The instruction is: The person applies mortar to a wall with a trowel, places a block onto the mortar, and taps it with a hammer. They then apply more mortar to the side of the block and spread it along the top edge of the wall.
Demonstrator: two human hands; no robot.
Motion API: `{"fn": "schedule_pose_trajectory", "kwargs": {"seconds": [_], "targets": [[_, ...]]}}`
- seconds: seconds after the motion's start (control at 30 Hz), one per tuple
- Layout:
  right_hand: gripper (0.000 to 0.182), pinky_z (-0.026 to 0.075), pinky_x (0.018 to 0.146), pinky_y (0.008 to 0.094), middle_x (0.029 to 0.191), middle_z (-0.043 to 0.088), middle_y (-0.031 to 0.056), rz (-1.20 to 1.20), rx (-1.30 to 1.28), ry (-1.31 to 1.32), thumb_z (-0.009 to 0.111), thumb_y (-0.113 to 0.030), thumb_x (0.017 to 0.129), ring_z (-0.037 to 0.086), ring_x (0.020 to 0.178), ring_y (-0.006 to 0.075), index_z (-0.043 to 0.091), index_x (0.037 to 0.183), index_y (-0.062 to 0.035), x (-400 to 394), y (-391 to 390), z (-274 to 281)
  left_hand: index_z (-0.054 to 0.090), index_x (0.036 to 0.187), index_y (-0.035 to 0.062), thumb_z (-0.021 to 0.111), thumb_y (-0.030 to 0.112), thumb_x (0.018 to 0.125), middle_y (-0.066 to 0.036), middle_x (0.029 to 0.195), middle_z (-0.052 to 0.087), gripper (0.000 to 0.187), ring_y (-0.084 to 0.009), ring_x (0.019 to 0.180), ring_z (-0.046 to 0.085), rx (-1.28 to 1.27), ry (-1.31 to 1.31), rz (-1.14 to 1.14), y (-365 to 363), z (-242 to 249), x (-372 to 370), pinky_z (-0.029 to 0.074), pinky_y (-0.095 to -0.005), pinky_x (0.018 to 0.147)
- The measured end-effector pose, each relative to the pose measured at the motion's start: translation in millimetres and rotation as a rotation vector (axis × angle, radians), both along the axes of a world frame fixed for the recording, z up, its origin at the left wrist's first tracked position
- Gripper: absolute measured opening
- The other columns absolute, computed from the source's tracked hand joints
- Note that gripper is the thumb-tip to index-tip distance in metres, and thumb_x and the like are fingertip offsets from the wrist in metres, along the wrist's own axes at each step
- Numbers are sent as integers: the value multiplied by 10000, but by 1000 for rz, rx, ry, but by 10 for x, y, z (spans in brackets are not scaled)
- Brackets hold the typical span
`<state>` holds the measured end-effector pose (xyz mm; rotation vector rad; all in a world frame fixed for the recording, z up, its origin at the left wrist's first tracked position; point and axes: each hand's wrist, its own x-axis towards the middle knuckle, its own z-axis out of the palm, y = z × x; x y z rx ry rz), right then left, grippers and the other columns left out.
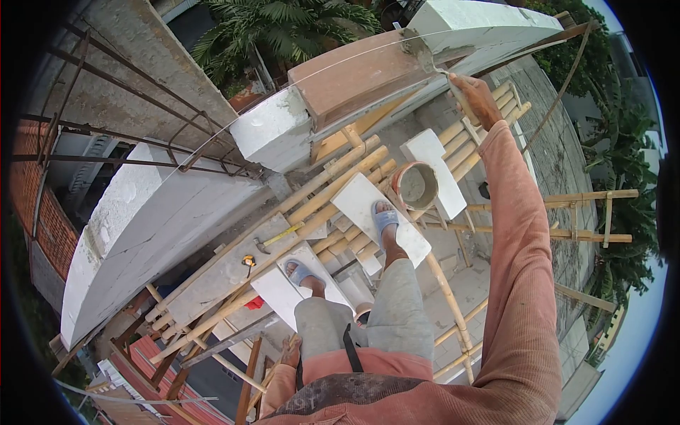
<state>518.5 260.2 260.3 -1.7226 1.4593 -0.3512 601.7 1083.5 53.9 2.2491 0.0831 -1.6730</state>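
Observation:
My right hand is closed on the handle of a trowel at the upper right. The trowel's blade lies at the right end of a reddish-brown block section, where grey mortar shows beside a white block. A thin string runs over the top of the wall. My left hand hangs low beside my left thigh, its fingers partly visible, and what it may hold cannot be made out. A bucket of grey mortar stands on the scaffold below the wall.
I stand on white blocks laid over bamboo poles. A hammer and a tape measure lie on a grey board. Rusty rebar juts in at the left. Gaps between the poles show a drop below.

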Motion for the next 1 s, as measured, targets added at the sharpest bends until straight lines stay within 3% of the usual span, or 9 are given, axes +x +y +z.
{"fn": "schedule_pose_trajectory", "kwargs": {"seconds": [0.3, 0.4, 0.5, 0.6, 0.7, 0.73, 0.83, 0.93, 1.0], "targets": [[518, 440, 517, 260, 701, 596, 17, 153, -7, 83, 606, -548, 950, 547, 578, 102, 739, 1022, -52, -132, -458, -100, 382, 1472, -55, 556, 531, 940, -309, 1492, 405, 810, -468, 1396, 367, 33, 12, 12, 353, -140, 3, 304, -441, 1165], [542, 423, 524, 286, 676, 555, 18, 191, -182, 212, 583, -565, 958, 521, 577, 118, 734, 1012, -47, -163, -491, -124, 389, 1472, -46, 560, 533, 936, -313, 1492, 401, 807, -473, 1401, 357, 75, 21, -58, 336, -139, -99, 300, -454, 1163], [582, 431, 541, 310, 655, 522, 23, 183, -218, 206, 572, -592, 961, 509, 583, 134, 732, 1043, -38, -210, -530, -66, 488, 1400, -12, 562, 433, 970, -311, 1438, 454, 623, -391, 1374, 439, 12, -118, -347, 512, -407, -273, 350, -402, 1136], [599, 440, 545, 304, 655, 518, 23, 182, -228, 204, 579, -602, 957, 513, 584, 130, 730, 1082, -36, -270, -480, 49, 605, 1333, 96, 519, 399, 1003, -330, 1454, 424, 457, -452, 1387, 393, 17, -79, -30, -265, 202, -197, 331, -438, 1149], [607, 452, 536, 289, 650, 517, 20, 182, -290, 189, 587, -594, 958, 522, 571, 113, 726, 1114, -24, -307, -347, 126, 419, 1453, -20, 570, 546, 926, -317, 1471, 425, 788, -475, 1383, 384, -50, -13, -143, -45, -77, -190, 316, -444, 1152], [608, 457, 532, 283, 647, 518, 19, 188, -319, 185, 589, -589, 959, 526, 564, 105, 724, 1122, -19, -315, -290, 148, 417, 1451, -28, 574, 547, 924, -314, 1465, 431, 796, -473, 1376, 394, -57, -19, -117, 27, -143, -216, 323, -443, 1147], [477, 521, 721, 376, 849, 695, 123, 219, -541, 271, 590, -504, 976, 682, 796, 307, 712, 1138, -72, -325, -145, 33, 406, 1446, -55, 583, 551, 916, -309, 1457, 439, 824, -462, 1365, 414, -61, -40, -55, 160, -264, -197, 340, -438, 1136], [433, 519, 842, 415, 1055, 694, 136, 278, -790, 303, 611, -461, 966, 660, 984, 365, 682, 1185, -95, -410, 237, -94, 393, 1443, -86, 586, 561, 911, -308, 1464, 428, 859, -444, 1372, 412, -21, -46, -20, 177, -88, -127, 346, -428, 1133], [456, 521, 855, 422, 1114, 649, 120, 247, -710, 355, 648, -451, 939, 649, 1009, 351, 646, 1230, -100, -532, 632, -129, 387, 1440, -103, 589, 569, 908, -306, 1470, 422, 881, -435, 1377, 411, -26, -45, -18, 98, 59, -40, 349, -423, 1131]]}}
